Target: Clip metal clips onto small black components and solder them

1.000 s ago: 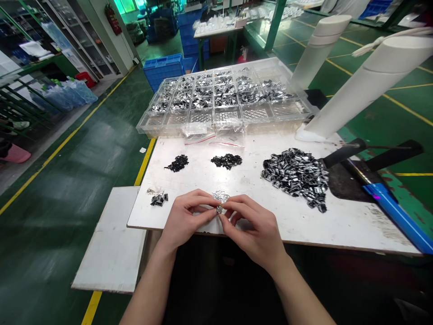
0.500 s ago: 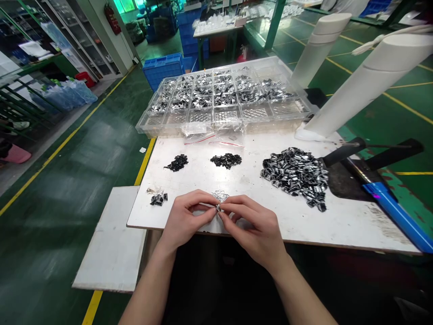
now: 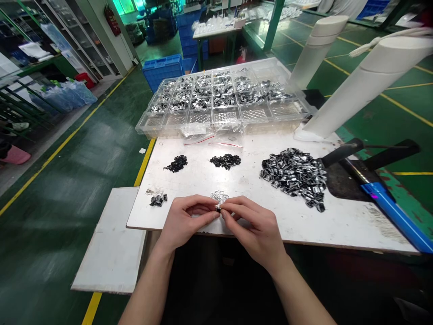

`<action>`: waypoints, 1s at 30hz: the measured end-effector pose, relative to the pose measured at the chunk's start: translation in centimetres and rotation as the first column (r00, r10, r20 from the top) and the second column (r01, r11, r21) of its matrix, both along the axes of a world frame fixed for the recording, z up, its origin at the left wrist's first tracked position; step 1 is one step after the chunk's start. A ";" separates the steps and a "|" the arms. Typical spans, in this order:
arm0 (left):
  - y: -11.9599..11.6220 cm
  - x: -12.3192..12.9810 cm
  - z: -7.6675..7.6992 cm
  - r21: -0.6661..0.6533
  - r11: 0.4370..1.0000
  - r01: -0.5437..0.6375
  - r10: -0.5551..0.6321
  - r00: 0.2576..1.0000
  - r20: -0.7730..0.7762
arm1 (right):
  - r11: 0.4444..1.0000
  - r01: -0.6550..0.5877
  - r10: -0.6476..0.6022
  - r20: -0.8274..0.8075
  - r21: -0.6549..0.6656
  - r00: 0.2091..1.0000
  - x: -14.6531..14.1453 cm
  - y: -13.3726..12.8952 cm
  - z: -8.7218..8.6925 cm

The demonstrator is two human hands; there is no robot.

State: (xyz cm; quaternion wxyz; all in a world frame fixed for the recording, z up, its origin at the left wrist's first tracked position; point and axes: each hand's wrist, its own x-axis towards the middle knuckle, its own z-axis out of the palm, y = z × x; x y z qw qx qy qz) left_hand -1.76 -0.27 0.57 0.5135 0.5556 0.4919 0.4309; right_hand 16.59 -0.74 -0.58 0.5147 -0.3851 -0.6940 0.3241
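Pinched tight between the fingertips of the left hand (image 3: pixel 187 219) and the right hand (image 3: pixel 252 225), a tiny black-and-silver metal piece (image 3: pixel 218 208) is held over the white workbench (image 3: pixel 341 225). It's right beside a crinkled foil scrap (image 3: pixel 219 197), with a big heap of black metal pieces (image 3: pixel 293 177) off to the right!

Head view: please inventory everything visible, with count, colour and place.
small metal piece: one, silver and black, between both hands
work table: one, white, under the hands
compartment tray: one, clear, far table edge
large pile of metal pieces: one, black and silver, table's right
small piles of metal pieces: three, black, table's left
tubes: two, white, upper right
black-handled tool: one, black and blue, right table edge
crates: several, blue, floor beyond the table
board: one, white, left of table
fire extinguisher: one, red, far wall
left hand: one, near table edge, pinching the piece
right hand: one, pinching the same piece
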 end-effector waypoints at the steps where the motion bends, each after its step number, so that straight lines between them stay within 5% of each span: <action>1: 0.0 0.0 0.1 -0.003 1.000 0.014 -0.014 1.000 -0.007 | 1.000 0.002 -0.002 0.002 0.004 1.000 0.0 0.0 -0.1; 15: 0.0 -0.2 0.2 0.053 0.995 0.082 -0.073 0.986 -0.149 | 0.996 0.004 -0.005 -0.014 -0.092 1.000 -0.4 0.1 -0.3; 17: -0.1 -0.2 0.1 0.024 0.999 0.042 -0.038 0.988 -0.148 | 0.997 0.075 -0.075 0.000 -0.037 0.997 0.7 -0.3 0.3; 19: -0.1 -0.1 -0.1 -0.018 0.997 -0.069 0.066 0.992 -0.103 | 0.956 0.283 -0.287 0.049 0.084 0.957 3.3 -0.8 1.1; 21: -0.1 0.0 0.0 -0.083 0.987 -0.139 0.137 0.990 -0.035 | 0.788 0.566 -0.604 0.125 0.245 0.787 7.4 -1.2 1.7; 23: 0.0 0.1 0.1 -0.146 0.976 -0.159 0.163 0.987 0.012 | 0.545 0.755 -0.836 0.310 0.364 0.454 12.2 -1.1 1.8; 24: 0.0 0.1 0.2 -0.170 0.973 -0.159 0.166 0.986 0.025 | 0.471 0.783 -0.854 0.433 0.406 0.288 14.5 -1.0 1.5; 26: 0.2 0.0 0.3 -0.198 0.967 -0.159 0.169 0.985 0.032 | 0.458 0.790 -0.753 0.651 0.408 0.100 18.4 -0.6 0.4; 30: 0.4 -0.3 0.3 -0.219 0.964 -0.149 0.159 0.987 0.032 | 0.557 0.738 -0.635 0.768 0.381 0.082 22.3 -1.3 -1.7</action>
